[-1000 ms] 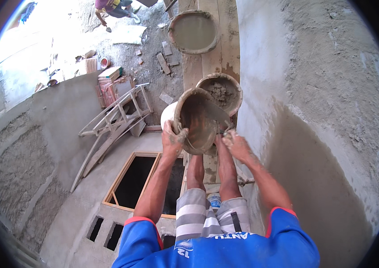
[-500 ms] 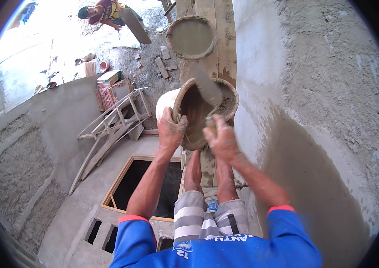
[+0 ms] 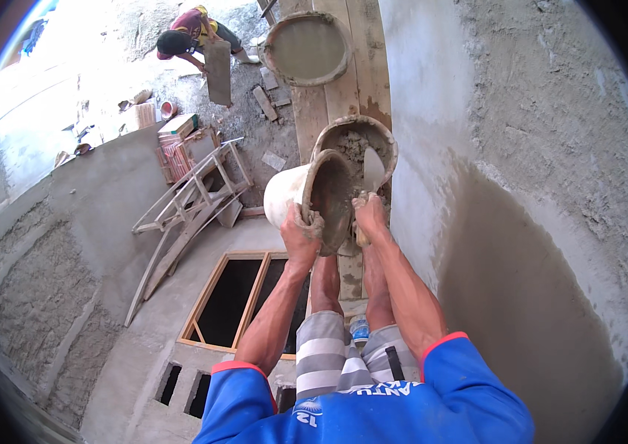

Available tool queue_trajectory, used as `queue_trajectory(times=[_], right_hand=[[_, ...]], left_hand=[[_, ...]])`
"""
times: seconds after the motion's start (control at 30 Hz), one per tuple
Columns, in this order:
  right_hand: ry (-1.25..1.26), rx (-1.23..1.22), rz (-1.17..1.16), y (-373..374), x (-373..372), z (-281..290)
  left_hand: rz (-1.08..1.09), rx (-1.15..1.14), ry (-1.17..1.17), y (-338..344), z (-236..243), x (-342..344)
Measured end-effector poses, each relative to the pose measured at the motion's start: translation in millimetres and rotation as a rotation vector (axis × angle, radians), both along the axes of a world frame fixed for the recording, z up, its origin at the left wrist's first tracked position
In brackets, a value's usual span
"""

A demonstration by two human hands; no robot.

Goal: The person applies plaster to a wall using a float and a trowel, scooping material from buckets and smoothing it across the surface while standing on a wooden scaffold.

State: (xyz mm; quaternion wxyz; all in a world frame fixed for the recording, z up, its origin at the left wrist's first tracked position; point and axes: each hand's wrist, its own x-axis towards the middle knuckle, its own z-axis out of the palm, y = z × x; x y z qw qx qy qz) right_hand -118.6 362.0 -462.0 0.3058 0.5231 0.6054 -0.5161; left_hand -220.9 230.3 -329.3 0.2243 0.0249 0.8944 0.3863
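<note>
My left hand [image 3: 302,238] is closed on the near rim of a white bucket [image 3: 283,195]. The bucket lies tipped toward the right, its inside coated with wet mortar. Closed round the handle of a trowel, my right hand [image 3: 370,214] is just right of that bucket's mouth. The trowel blade [image 3: 374,170] points away from me, over a second bucket [image 3: 391,152] that stands on the planks with lumpy mortar [image 3: 349,142] in it. The tipped bucket's mouth overlaps this second bucket's near left side. Wet mortar clings to both hands.
Wooden planks [image 3: 336,103] run along a plastered wall [image 3: 421,111] at right. Farther off stands a tub [image 3: 270,53] of grey liquid. A wood-framed opening [image 3: 242,297] lies at left, near a wooden frame [image 3: 188,196]. A co-worker [image 3: 192,33] holds a grey board [image 3: 218,72].
The white bucket has tipped further right, uncovering more of the second bucket. The trowel has moved from its mouth to the right. The co-worker has bent over, with the board now nearly upright.
</note>
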Motion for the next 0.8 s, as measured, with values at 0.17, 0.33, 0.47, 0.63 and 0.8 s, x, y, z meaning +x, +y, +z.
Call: queue_trajectory(times=[0.17,0.33,0.47,0.63,0.8], right_hand=[[0.135,0.218,0.254,-21.2,-22.5,103.2],[0.072,0.251,0.444,46.3,-12.5,135.2],[0.341,0.259,0.908,105.0,-6.8,161.4],[0.492,0.581,1.322,121.5,-67.7,153.0],[0.390,0.432,1.143,81.9,-54.4,116.7]], left_hand=[[0.096,-0.066,-0.103,-17.3,-3.7,6.4],[0.036,-0.123,-0.012,-12.8,4.8,-41.5],[-0.180,-0.176,-0.059,-3.9,10.8,-76.3],[-0.351,-0.152,-0.088,12.7,23.8,-93.5],[-0.245,-0.098,-0.017,20.7,29.8,-99.9]])
